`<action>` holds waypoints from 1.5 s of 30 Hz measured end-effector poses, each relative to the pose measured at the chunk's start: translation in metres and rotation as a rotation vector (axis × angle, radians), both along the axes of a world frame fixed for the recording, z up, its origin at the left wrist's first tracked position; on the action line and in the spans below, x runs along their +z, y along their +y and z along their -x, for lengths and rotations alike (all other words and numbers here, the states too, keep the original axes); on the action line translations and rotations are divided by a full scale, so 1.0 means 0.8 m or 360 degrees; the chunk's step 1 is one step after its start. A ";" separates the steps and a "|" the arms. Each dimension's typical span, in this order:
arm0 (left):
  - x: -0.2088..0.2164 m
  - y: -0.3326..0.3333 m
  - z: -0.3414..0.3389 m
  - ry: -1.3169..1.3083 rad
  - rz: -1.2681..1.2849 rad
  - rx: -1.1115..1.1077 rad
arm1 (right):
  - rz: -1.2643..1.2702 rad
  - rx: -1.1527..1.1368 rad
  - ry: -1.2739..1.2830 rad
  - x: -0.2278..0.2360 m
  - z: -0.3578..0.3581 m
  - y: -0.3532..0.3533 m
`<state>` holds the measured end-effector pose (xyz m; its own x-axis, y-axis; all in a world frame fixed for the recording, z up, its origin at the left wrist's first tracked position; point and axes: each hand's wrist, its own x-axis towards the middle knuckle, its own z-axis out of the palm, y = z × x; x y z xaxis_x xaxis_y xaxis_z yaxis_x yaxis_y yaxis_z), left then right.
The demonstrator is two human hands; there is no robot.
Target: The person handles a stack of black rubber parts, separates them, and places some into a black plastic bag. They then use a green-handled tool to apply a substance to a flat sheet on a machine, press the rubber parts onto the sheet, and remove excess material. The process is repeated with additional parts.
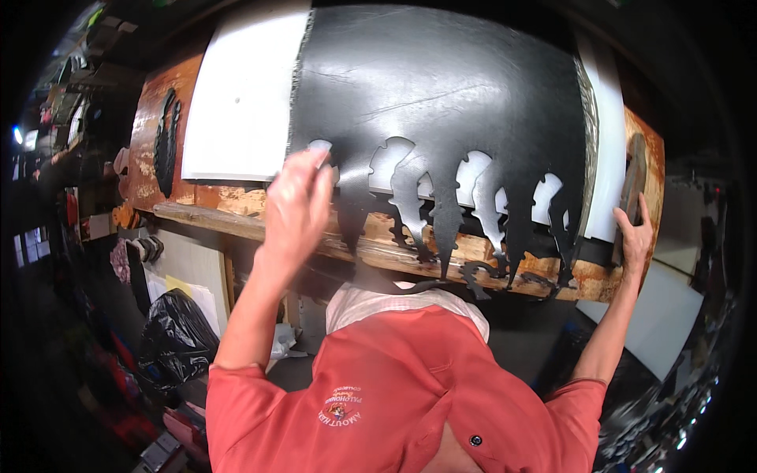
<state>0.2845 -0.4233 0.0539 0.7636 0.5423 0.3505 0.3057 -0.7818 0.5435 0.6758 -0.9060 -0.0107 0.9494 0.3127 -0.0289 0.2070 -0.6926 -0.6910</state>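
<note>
A large black sheet (pixel 441 71), perhaps leather or rubber, lies over the workbench. Curved shapes are cut out along its near side, leaving pointed strips (pixel 445 229) that hang past the bench's edge. My left hand (pixel 296 205) is raised over the sheet's left edge, smeared by motion. Its fingers look partly bent, and whether they hold anything cannot be made out. At the right end of the bench, my right hand (pixel 637 240) grips a dark wooden bar (pixel 633 177), thumb on one side and forefinger stretched along the other.
White boards (pixel 244 94) lie beneath the sheet and show on both sides. Several dark curved offcuts (pixel 481 276) sit along the bench's wooden front edge (pixel 213 221). A black toothed strip (pixel 166 146) rests at the far left. Below the bench hangs a black plastic bag (pixel 180 335).
</note>
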 end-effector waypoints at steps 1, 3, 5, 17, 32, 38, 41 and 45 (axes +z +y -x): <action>0.001 0.017 -0.012 -0.0063 -0.0085 0.0020 | -0.0288 -0.0095 0.0151 0.008 0.005 0.008; 0.005 0.045 -0.026 -0.0173 -0.0260 0.0031 | -0.0560 -0.0230 0.0344 0.033 0.028 0.026; 0.022 0.075 -0.016 -0.0040 0.1171 0.0222 | -0.0681 -0.0159 0.0308 0.057 0.061 0.058; 0.015 0.200 -0.017 -0.0357 0.0921 0.0068 | -0.0843 0.0632 0.0586 0.121 0.214 0.450; -0.103 0.173 -0.034 -0.0105 -0.0040 -0.0096 | 0.0110 0.0605 -0.0730 0.033 0.303 0.654; -0.105 0.173 -0.031 -0.0100 -0.0047 -0.0133 | 0.0167 0.0657 -0.0706 0.033 0.300 0.653; -0.104 0.179 -0.035 -0.0411 0.0266 -0.0122 | 0.0195 0.0712 -0.0560 0.039 0.293 0.638; -0.110 0.184 -0.046 -0.0412 0.0243 -0.0228 | 0.0027 0.0790 -0.0275 0.041 0.278 0.602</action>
<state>0.3213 -0.2758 -0.0340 0.7321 0.4971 0.4657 0.0349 -0.7102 0.7032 0.4534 -0.4244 0.0221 0.6782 0.7271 0.1062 0.6234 -0.4928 -0.6071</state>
